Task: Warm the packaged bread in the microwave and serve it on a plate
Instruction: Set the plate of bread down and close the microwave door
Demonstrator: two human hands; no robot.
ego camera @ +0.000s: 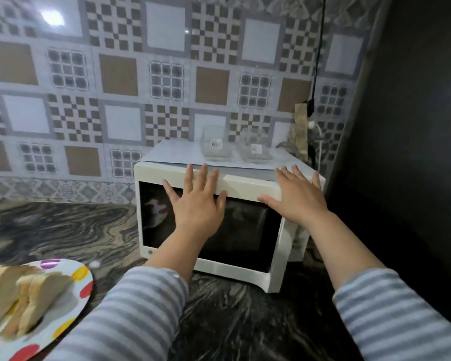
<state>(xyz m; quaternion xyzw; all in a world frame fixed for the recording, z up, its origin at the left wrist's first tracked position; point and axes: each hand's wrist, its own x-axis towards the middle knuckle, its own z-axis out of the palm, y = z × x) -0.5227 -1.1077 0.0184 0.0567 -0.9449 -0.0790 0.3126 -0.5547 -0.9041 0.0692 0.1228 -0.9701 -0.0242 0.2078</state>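
Observation:
A white microwave (248,182) with a dark glass door stands on the marbled counter against the tiled wall. The door looks closed or nearly so. My left hand (197,199) lies flat with spread fingers against the door's upper part. My right hand (296,195) lies flat with straight fingers on the upper right front of the microwave. Neither hand holds anything. At the bottom left, a white plate with coloured dots (76,306) carries several slices of bread (24,300).
Two clear glass containers (215,147) (255,149) stand on a sheet on top of the microwave. A black cable (319,48) hangs down the wall to a plug behind the microwave. A dark wall (414,126) closes off the right side. The dark marbled counter (63,227) spreads to the left.

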